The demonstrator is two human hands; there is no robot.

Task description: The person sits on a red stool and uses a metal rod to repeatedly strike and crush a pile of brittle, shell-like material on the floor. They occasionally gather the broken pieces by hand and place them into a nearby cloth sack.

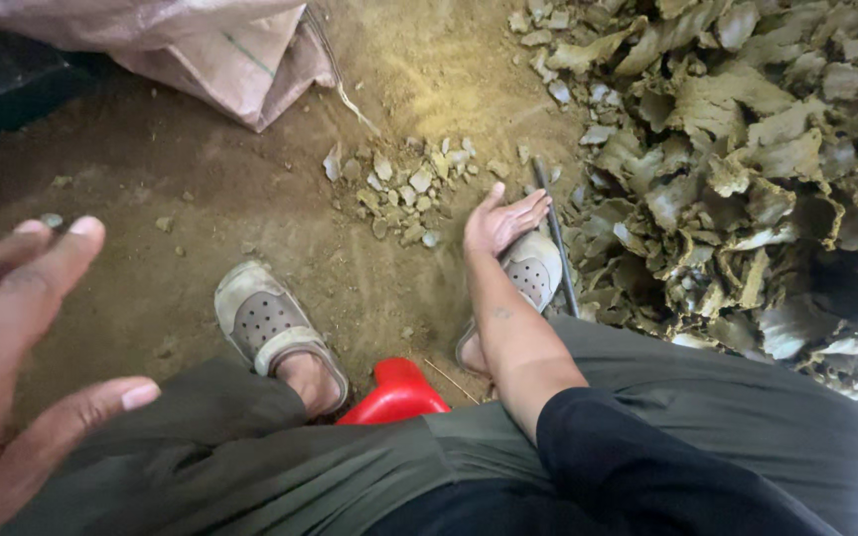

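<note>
Rod (555, 238) beside right hand (501, 223); leaf pile (747, 169), sack (220, 50) near.

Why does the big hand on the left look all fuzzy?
In the head view, the open left hand is very close to the camera, so it blurs; the right hand over the grey perforated clog stays sharp. Warm light brightens the brown dirt floor; the pile of dried crumpled leaves darkens at the right edge.
</note>
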